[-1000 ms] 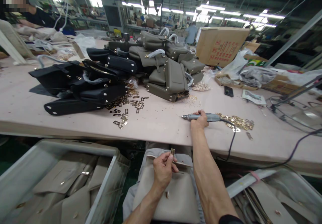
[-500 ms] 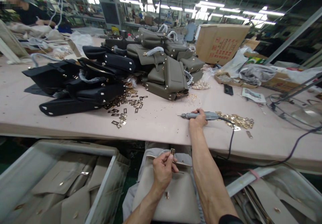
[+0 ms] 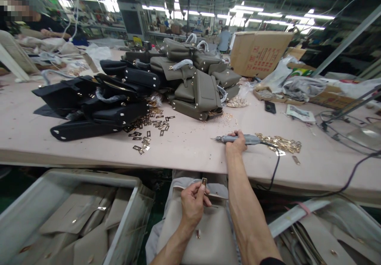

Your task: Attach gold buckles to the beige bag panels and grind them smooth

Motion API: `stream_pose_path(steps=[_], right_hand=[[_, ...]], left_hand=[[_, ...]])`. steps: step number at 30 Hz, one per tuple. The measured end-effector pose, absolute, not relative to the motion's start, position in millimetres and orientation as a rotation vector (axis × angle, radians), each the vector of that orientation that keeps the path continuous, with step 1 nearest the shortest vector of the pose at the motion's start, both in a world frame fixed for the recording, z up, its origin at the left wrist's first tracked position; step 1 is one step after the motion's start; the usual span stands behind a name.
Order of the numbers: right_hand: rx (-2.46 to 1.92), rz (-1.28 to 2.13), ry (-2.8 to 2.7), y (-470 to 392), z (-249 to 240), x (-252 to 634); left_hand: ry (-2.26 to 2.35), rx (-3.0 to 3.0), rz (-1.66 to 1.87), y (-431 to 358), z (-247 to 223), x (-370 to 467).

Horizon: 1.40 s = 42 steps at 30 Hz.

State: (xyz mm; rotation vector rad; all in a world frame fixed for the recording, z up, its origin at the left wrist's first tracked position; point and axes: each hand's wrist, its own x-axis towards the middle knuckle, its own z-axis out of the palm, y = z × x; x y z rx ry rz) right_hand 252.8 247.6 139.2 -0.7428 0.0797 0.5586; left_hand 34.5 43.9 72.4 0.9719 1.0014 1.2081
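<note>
Pinching a small metal plate (image 3: pixel 204 181) between thumb and fingers, the left hand (image 3: pixel 193 201) is nearly closed above the beige bag (image 3: pixel 211 233) lying on the person's lap. So slim a grip could let the plate slip and fall onto the bag or down past the lap. The right hand (image 3: pixel 236 144) is curled around a grey power screwdriver (image 3: pixel 251 139) at the worktop (image 3: pixel 184 146), its thin tip pointing to the person's left. Brought over the bag carelessly, that tip could scratch the smooth surface or the metal catch (image 3: pixel 198 234). The cord (image 3: pixel 275 169) droops at the worktop's front edge near the right forearm, so it might snag and tug the tool sideways, or scatter the loose plates (image 3: pixel 281 144) beside it.
</note>
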Motion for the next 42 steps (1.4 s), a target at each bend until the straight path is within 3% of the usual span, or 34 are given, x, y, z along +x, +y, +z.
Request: stream_pose_path(steps=[32,42], right_hand=[[-0.770,0.465,0.132,245,142,254],[-0.719,0.627,0.138,230,157,265]], left_hand=[[1.003,0.964,1.199,44,70,34],[0.990,0.970,1.215,44,73,33]])
